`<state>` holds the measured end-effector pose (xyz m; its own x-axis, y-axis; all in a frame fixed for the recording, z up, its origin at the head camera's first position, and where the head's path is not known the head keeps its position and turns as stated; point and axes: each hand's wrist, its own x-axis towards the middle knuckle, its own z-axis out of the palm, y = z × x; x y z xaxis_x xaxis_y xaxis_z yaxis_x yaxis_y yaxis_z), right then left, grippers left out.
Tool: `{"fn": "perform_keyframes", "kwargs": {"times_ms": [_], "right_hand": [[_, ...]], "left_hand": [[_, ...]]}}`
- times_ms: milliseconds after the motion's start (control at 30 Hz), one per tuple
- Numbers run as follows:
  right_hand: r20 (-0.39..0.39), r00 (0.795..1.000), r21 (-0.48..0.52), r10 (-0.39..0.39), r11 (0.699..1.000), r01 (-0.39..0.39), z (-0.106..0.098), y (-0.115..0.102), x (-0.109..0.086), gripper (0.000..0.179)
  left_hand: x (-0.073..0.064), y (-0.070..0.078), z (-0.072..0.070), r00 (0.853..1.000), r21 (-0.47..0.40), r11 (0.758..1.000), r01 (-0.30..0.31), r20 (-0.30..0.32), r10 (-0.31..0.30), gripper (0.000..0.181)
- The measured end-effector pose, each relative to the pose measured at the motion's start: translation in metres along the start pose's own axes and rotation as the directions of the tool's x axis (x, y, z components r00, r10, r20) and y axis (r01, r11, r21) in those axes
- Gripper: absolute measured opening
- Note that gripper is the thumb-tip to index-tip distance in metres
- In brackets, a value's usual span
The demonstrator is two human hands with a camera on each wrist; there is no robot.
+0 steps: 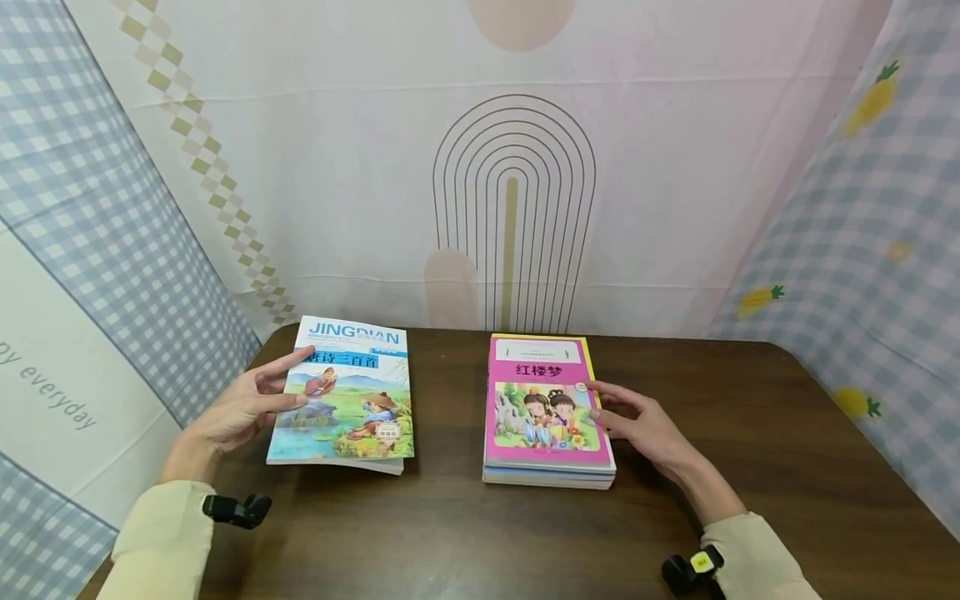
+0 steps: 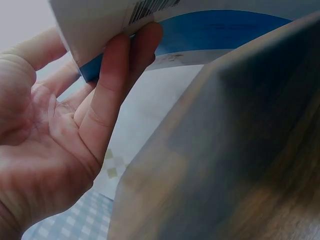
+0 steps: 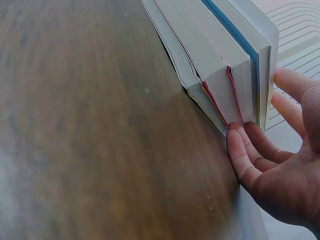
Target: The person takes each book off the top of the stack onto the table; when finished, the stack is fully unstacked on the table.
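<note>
At the left of the table, my left hand (image 1: pixel 238 410) grips the left edge of a paperback book (image 1: pixel 347 417) with a landscape cover. One finger and the thumb lie over its front. The left wrist view shows other fingers (image 2: pixel 112 70) against the back cover (image 2: pixel 102 25), near a barcode, with that edge raised off the table. To the right lies a stack of books topped by a pink book (image 1: pixel 551 457). My right hand (image 1: pixel 645 425) touches the stack's right side. In the right wrist view its fingertips (image 3: pixel 240 137) rest against the edges of the lower books (image 3: pixel 220 82).
Both books lie on a dark brown wooden table (image 1: pixel 450 533). A pale patterned cloth (image 1: pixel 660 192) hangs behind it. Checked cloths flank it on the left (image 1: pixel 97 167) and right (image 1: pixel 847 275). Each sleeve carries a small black wrist camera (image 1: pixel 238 510).
</note>
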<state>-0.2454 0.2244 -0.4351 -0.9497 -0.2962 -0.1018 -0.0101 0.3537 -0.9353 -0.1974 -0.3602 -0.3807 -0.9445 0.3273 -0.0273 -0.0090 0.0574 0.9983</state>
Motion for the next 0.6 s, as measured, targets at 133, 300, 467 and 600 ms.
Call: {"fn": "perform_keyframes", "kwargs": {"times_ms": [133, 300, 467, 600], "right_hand": [[-0.001, 1.000, -0.010, -0.005, 1.000, 0.005, 0.001, -0.001, 0.000, 0.064], [-0.001, 1.000, 0.002, -0.002, 1.000, 0.002, 0.002, 0.001, 0.000, 0.063], [-0.014, 1.000, 0.003, -0.003, 1.000, 0.003, 0.002, 0.003, 0.000, 0.062], [-0.018, 1.000, 0.002, -0.006, 1.000, 0.006, 0.001, 0.002, 0.000, 0.063]], "left_hand": [[-0.002, -0.003, -0.006, 0.999, -0.028, 0.999, 0.018, 0.041, -0.016, 0.076], [-0.004, -0.007, -0.013, 0.994, -0.063, 0.996, 0.061, 0.096, -0.055, 0.076], [-0.004, -0.008, -0.022, 0.987, -0.028, 0.992, 0.126, 0.099, -0.123, 0.079], [-0.003, -0.008, -0.027, 0.979, 0.035, 0.983, 0.179, 0.088, -0.182, 0.080]]}}
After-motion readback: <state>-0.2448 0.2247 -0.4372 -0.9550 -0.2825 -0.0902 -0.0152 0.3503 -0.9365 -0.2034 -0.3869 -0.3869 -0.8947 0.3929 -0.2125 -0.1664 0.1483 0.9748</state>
